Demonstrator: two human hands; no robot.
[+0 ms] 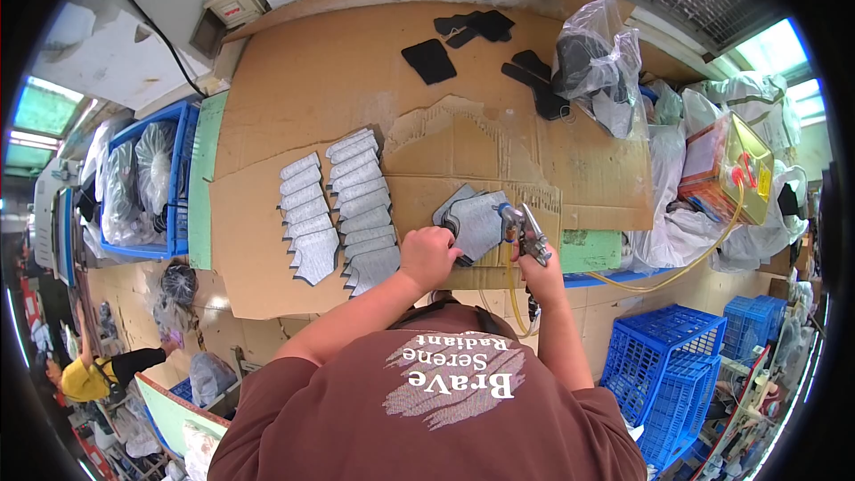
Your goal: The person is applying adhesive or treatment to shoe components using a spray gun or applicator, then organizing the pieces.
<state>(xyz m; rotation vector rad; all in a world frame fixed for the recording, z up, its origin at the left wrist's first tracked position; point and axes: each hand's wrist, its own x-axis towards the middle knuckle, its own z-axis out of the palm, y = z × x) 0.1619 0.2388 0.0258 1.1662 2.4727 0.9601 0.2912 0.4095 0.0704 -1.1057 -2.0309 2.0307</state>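
My right hand (540, 273) is wrapped round the handle of a metal spray gun (533, 240), whose blue-tipped front end is over a small stack of grey cut pieces (477, 221). A yellowish hose hangs below the gun. At the stack's left edge, my left hand (429, 255) is closed, its fingertips pinching the dark-edged pieces. Further left, more grey pieces lie overlapped in two long rows, a left row (308, 221) and a right row (363, 214). Cardboard (267, 142) covers the table under everything.
Black cut pieces (429, 61) and a clear plastic bag (598, 62) lie at the far side. To the right stands a metal can (732, 165) with a yellow hose (655, 288). Blue crates (663, 365) stand low right; a blue bin (183, 183) is at left. Another person (85, 380) is far left.
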